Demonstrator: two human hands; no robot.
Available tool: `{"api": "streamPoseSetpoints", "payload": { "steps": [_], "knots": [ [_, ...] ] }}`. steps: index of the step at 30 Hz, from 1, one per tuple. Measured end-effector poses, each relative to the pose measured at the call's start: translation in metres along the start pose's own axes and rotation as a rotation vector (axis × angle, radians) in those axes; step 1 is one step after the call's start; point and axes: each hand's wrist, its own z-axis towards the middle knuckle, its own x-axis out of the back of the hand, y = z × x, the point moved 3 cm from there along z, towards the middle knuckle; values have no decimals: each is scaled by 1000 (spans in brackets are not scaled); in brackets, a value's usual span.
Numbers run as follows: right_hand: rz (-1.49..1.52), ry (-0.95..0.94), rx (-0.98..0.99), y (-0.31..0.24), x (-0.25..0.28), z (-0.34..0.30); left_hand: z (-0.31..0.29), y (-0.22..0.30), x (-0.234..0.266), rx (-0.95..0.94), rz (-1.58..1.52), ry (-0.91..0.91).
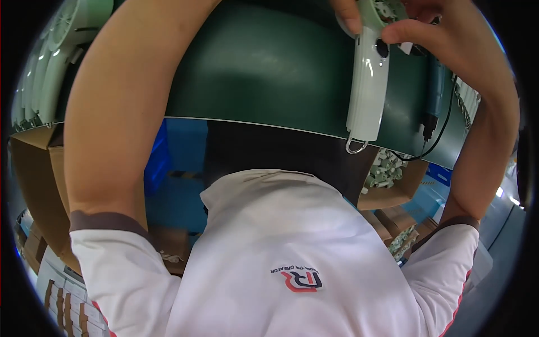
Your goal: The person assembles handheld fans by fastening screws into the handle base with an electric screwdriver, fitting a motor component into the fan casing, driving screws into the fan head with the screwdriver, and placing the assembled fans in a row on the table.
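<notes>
A white and pale-green handheld fan [369,92] lies at the upper right, its handle pointing toward me with a metal loop at the end. The fan's head end is open, showing parts inside, and is partly cut off by the top edge. My right hand [435,36] grips the fan near its head, thumb pressed beside a dark round spot on the handle. From the other side, fingers of my left hand [349,16] hold the fan's head; the rest of that hand is out of view.
A blue electric screwdriver [435,90] with a black cord is right of the fan on the green tabletop [252,67]. Several similar fans [48,78] stand at the far left. Below the table edge are cardboard boxes [33,180], one with small pale-green parts [386,169].
</notes>
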Motion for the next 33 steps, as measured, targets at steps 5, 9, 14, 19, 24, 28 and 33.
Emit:
{"api": "streamPoseSetpoints", "payload": {
  "steps": [5, 9, 14, 19, 24, 28, 33],
  "knots": [
    [-22, -32, -9, 5, -7, 7, 6, -8, -2, 23, 61, -118],
    [-70, 7, 13, 9, -21, 15, 2, -14, 1, 97, -74, -107],
    [-112, 34, 25, 16, -10, 4, 14, -1, 6, 99, 166, -228],
    [-96, 28, 69, 20, -13, 9, 12, -17, -5, -81, -461, -212],
    [64, 291, 172, 32, -35, 5, 8, -15, -2, 44, -541, -261],
    [129, 390, 156, 28, -35, -8, 17, -5, -7, 52, -525, -178],
    [87, 455, 124, 39, -46, -10, 17, -29, -6, -111, -127, -41]
  ]
}}
